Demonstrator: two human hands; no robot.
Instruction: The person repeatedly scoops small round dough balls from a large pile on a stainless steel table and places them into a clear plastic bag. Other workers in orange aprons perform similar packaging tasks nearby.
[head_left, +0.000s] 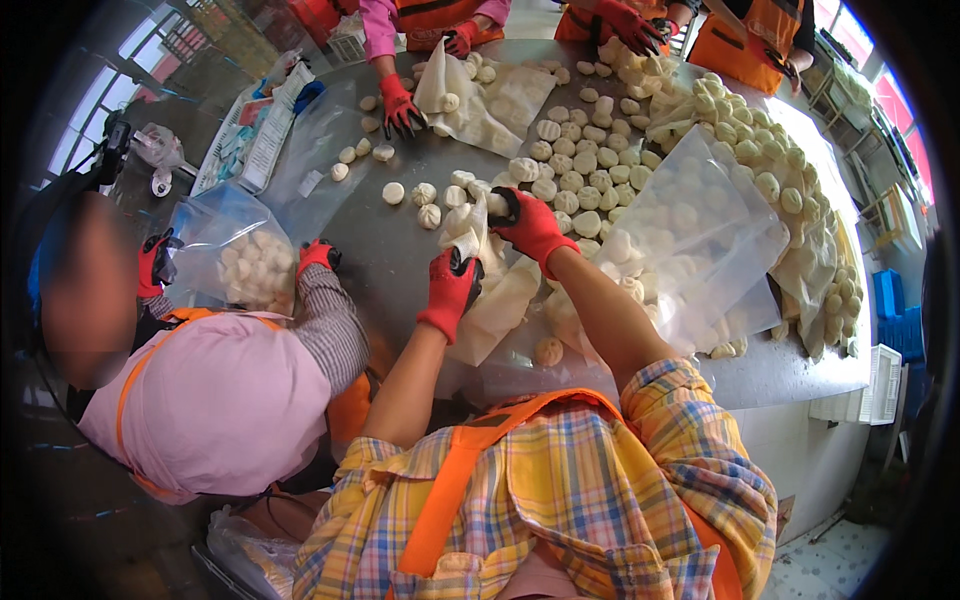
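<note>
My left hand (452, 292), in a red and black work glove, is closed on a gathered pale steamer cloth (495, 300). My right hand (529, 225), gloved alike, is at the upper end of the same cloth, its fingers around a pale bun (496, 204). Several white buns (429, 217) lie just left of the cloth, some pleated on top. Right of my hands many more buns (589, 198) cover the metal table. A clear plastic bag (690, 232) lies over buns by my right forearm. One browner bun (548, 352) rests near the table's front edge.
At my left a co-worker holds a clear bag of buns (259, 266). Across the metal table (367, 247) other gloved workers handle buns and a cloth (517, 97). Buns on cloths (802, 247) pile up at the right. A white plastic basket (277, 124) stands at the upper left.
</note>
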